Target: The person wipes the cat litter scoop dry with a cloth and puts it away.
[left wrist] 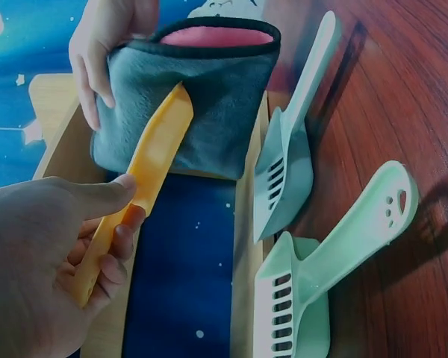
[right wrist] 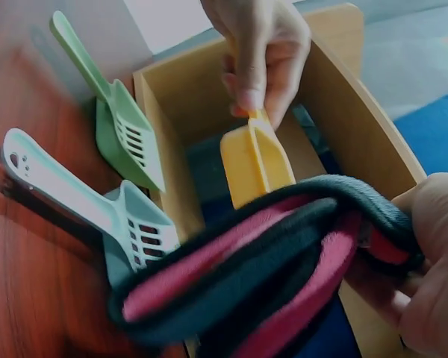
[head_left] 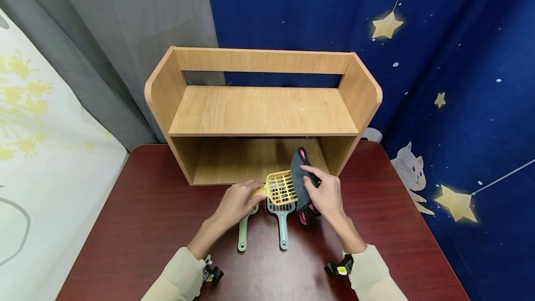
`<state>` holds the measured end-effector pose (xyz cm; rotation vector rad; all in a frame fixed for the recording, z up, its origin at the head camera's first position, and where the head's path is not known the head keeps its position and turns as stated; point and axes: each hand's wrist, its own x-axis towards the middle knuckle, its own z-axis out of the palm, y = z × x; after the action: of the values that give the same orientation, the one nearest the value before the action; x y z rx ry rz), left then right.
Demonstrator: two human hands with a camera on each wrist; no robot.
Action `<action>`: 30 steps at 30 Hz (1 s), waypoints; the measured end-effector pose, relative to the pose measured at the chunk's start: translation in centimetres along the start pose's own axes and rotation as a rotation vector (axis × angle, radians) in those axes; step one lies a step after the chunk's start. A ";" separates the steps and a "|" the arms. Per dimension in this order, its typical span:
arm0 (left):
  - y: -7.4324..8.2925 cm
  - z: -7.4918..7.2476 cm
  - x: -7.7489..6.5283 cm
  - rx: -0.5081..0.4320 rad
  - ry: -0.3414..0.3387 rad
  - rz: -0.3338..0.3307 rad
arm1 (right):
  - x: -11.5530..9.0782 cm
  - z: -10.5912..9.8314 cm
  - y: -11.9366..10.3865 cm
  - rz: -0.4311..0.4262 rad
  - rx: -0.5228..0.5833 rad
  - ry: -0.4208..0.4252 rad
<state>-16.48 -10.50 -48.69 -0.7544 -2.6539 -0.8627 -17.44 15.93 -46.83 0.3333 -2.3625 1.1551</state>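
Note:
My left hand (head_left: 239, 203) grips a yellow slotted litter scoop (head_left: 282, 187) by its handle, thumb on top. Folded grey cloth (head_left: 302, 180) with black edging and a pink inner side hangs from my right hand (head_left: 323, 194), pinched between thumb and fingers. The scoop's head is right beside the cloth; whether they touch I cannot tell. Below my hands, a green scoop (head_left: 243, 233) and a light blue scoop (head_left: 283, 231) lie on the table, heads toward the shelf. Slots in both show in the left wrist view.
A two-tier wooden shelf (head_left: 263, 110) stands at the back of the dark red table (head_left: 138, 226). Behind it hang a grey curtain (head_left: 138, 22) and a blue star-patterned curtain (head_left: 301, 13). White patterned fabric (head_left: 50, 120) is at the left.

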 end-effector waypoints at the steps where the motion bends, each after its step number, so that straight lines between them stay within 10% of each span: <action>1: 0.0 -0.1 -0.1 -0.002 -0.001 -0.001 | 0.1 -0.3 0.0 0.001 0.021 0.012; 20: -0.2 -1.9 0.3 -0.206 0.096 -0.041 | 0.4 -4.9 -3.1 -0.047 0.266 0.232; 30: 0.7 -0.6 0.7 -0.218 0.185 -0.096 | -1.5 -1.9 -4.7 -0.090 0.333 0.261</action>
<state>-16.62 -10.14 -47.64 -0.5668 -2.4760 -1.2010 -13.62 14.53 -43.41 0.3717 -1.9126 1.4541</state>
